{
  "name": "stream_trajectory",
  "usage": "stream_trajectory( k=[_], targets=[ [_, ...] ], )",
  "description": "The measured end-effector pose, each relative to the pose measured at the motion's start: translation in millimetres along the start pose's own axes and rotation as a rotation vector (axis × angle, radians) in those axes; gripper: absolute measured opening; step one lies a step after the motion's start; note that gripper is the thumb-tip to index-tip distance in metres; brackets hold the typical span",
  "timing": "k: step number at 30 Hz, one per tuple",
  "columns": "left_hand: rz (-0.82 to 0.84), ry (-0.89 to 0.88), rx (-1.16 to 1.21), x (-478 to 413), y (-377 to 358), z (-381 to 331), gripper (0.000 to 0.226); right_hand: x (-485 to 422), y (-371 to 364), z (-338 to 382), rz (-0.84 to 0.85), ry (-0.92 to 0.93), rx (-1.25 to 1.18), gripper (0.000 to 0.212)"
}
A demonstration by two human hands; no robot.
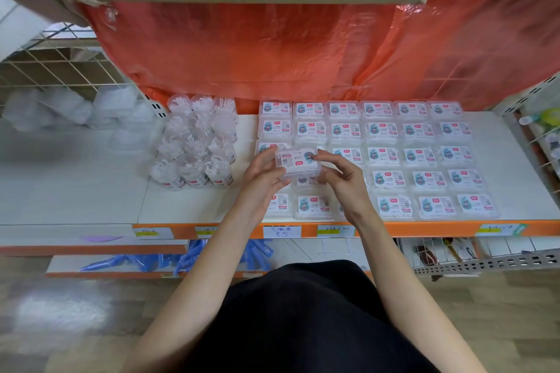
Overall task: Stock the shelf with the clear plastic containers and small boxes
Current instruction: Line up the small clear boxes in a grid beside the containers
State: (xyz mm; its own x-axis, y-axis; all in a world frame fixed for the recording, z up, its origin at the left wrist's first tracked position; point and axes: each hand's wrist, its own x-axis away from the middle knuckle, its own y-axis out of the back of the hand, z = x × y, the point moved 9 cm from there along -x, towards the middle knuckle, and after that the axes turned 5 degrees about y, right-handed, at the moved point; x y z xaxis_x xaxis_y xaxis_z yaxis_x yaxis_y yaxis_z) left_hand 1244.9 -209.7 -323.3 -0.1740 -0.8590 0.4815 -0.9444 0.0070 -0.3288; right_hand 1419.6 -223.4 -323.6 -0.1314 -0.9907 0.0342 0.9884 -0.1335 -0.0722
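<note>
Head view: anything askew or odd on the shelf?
Only the small box held by the left hand and right hand: its label faces the opposite way to the shelved boxes, which sit in neat rows. Round containers look tidy.

The left hand [263,174] and right hand [345,179] hold a small box [298,162] over the shelf [91,191]; rows of boxes [418,154] at two o'clock, tubs [197,145] at ten.

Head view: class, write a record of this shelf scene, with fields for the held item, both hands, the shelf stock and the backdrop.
held item: small clear box, above the shelved rows
hands: left hand and right hand both grip it
stock right: flat boxes in rows
stock left: round clear containers, clustered
shelf: white
backdrop: red plastic sheet
</note>
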Motion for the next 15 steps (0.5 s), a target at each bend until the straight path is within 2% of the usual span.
stream_trajectory(
  k=[6, 11, 13, 15],
  targets=[
    [0.056, -0.052, -0.096, 1.8, -3.6, -6.7, 0.049, -2.9, -1.1, -3.8, -0.084, -0.178, -0.097, 0.026],
    [0.093, -0.059, -0.203, 0.4, -4.4, -9.0, 0.051, -4.3, -9.4, -8.6, -0.030, -0.261, -0.029, 0.022],
    [0.072, -0.062, -0.192, 1.3, -6.0, -9.4, 0.048, -2.9, -9.9, -8.9, -0.056, -0.286, -0.078, 0.018],
    [0.022, -0.051, -0.141, 1.8, -4.8, -8.1, 0.038, -1.9, -9.0, -9.8, -0.102, -0.314, -0.156, 0.023]
  ],
)
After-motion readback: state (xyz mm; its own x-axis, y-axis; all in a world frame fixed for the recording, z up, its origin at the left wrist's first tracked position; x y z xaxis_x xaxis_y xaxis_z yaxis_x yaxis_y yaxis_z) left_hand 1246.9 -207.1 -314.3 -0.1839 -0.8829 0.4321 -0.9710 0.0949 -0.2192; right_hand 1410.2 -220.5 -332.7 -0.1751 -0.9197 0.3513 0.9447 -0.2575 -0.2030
